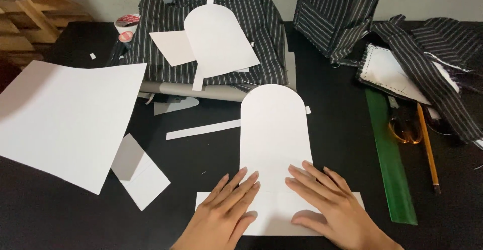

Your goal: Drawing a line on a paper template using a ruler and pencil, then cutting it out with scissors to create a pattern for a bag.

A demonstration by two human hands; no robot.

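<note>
Head view: white arch-topped paper pattern [273,129], flat, creased.

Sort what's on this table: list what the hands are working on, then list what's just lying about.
In hand:
- arched paper piece, with the paper strip under its lower end
- left hand and right hand, both flat on that paper

Lying about:
- large sheet
- second arched piece on striped fabric
- green ruler
- pencil
- scissors
- folded paper scrap
</note>
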